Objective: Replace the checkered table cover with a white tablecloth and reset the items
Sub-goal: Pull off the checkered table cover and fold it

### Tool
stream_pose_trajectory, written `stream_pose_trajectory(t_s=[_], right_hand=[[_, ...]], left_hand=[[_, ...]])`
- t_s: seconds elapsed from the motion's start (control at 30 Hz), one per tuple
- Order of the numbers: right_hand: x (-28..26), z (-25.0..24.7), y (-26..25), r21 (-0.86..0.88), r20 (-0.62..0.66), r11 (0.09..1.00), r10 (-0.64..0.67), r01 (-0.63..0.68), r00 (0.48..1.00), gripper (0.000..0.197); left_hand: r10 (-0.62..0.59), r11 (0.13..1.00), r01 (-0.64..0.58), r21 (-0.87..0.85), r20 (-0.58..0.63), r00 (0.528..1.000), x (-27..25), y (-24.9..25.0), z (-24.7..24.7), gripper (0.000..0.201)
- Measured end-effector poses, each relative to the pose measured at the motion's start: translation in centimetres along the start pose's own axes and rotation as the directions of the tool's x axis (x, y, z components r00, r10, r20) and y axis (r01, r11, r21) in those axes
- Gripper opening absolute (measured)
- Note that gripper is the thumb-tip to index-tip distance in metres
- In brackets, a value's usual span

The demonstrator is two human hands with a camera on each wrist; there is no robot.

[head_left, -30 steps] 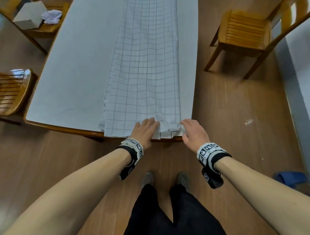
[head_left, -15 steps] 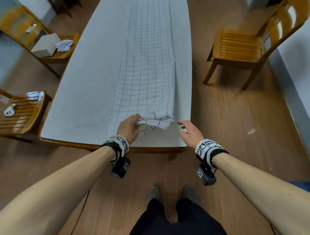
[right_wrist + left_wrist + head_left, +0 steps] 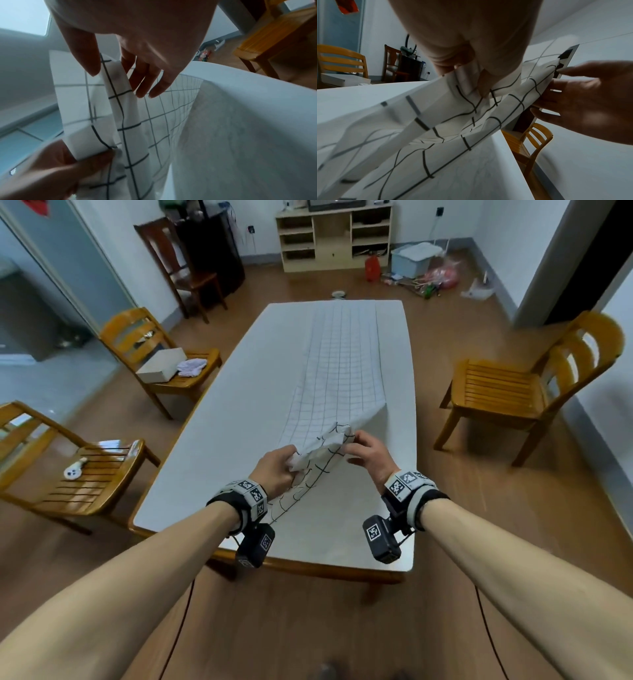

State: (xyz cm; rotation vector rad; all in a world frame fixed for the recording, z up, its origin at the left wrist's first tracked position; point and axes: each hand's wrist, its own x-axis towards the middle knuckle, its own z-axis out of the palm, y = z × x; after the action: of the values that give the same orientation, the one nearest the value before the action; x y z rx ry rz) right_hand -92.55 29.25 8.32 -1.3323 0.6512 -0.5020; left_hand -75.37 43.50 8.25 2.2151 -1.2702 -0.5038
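Your left hand [image 3: 275, 469] gripped the near end of the folded checkered cover [image 3: 337, 381], lifted off the white-topped table [image 3: 239, 405]; the rest of it lay lengthwise on the table's right half. Your right hand [image 3: 368, 453] pinched the raised fold between thumb and fairly straight fingers [image 3: 152, 82].

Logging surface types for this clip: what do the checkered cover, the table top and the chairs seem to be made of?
Checkered cover: thin woven fabric, matte; it folds and drapes softly where the left hand grips it.
Table top: smooth pale surface, possibly stone or laminate; the rim looks like varnished wood.
Chairs: slatted wood, glossy varnish with reflections.
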Motion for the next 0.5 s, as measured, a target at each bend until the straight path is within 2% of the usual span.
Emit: stream_pose_trajectory(t_s=[0.1, 0.17, 0.3, 0.37, 0.43, 0.5], right_hand=[[0.4, 0.6, -0.8, 0.155, -0.068, 0.986, 0.080, -0.068, 0.994, 0.029], [0.0, 0.6, -1.2, 0.180, -0.103, 0.981, 0.095, -0.075, 0.990, 0.031], [-1.0, -0.2, -0.4, -0.010, -0.149, 1.000, 0.008, -0.010, 0.989, 0.029], [-1.5, -0.9, 0.4, -0.131, -0.159, 0.991, -0.027, 0.006, 0.987, 0.029], [-2.2, -1.7, 1.1, -0.217, -0.160, 0.976, -0.059, 0.023, 0.985, 0.024], [-3.1, -2.3, 1.2, -0.286, -0.142, 0.957, -0.088, 0.044, 0.986, 0.019]], left_hand=[[-0.018, 0.998, 0.016, 0.053, 0.029, 0.999, 0.6, -0.7, -1.0, 0.023], [-0.027, 0.994, 0.020, 0.105, 0.061, 0.998, 0.9, -1.1, -1.1, 0.027], [-0.035, 0.992, 0.014, 0.129, 0.161, 0.986, 1.1, -1.3, -0.3, 0.024], [-0.005, 1.000, 0.000, 0.018, 0.263, 0.965, 0.9, -0.9, 0.4, 0.019], [0.057, 0.996, -0.028, -0.085, 0.356, 0.933, 0.7, 0.2, 1.2, 0.030], [0.090, 0.988, -0.031, -0.152, 0.397, 0.914, 0.7, 1.7, 2.2, 0.037]])
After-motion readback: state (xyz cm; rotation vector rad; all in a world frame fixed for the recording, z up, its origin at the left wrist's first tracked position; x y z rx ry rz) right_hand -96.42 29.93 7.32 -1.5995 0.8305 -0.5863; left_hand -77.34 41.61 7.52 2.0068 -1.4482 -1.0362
